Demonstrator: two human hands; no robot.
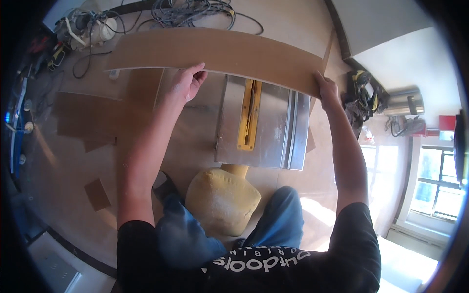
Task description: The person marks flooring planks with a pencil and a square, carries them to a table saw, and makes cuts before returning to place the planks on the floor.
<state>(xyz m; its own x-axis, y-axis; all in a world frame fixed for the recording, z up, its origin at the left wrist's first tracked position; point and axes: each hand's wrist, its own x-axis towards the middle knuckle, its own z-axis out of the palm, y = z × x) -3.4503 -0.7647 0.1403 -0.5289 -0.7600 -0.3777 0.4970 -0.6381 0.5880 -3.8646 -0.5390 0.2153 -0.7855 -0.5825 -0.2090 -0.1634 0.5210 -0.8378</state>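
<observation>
between knees in blue denim (pixel 281 217) sits a bulging, rounded yellow bag (pixel 222 200), its surface dusted pale. past it lies a flat, dully shining metal table (pixel 271 132) with a long, slotted yellow insert (pixel 243 136). a thin, smooth brown board (pixel 220 49) spans the table's far end, the left hand (pixel 189 82) clamped on its near edge, the right hand (pixel 328 89) clamped near its right end. beyond, dark cable (pixel 193 13) lies in loose coils.

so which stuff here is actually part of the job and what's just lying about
Part of the job, it seems:
long brown board, held in the left hand and right hand
table saw
yellow dust bag at the saw's near side

Apparently just lying about:
coiled dark cable
small brown board piece
silver cylinder
</observation>
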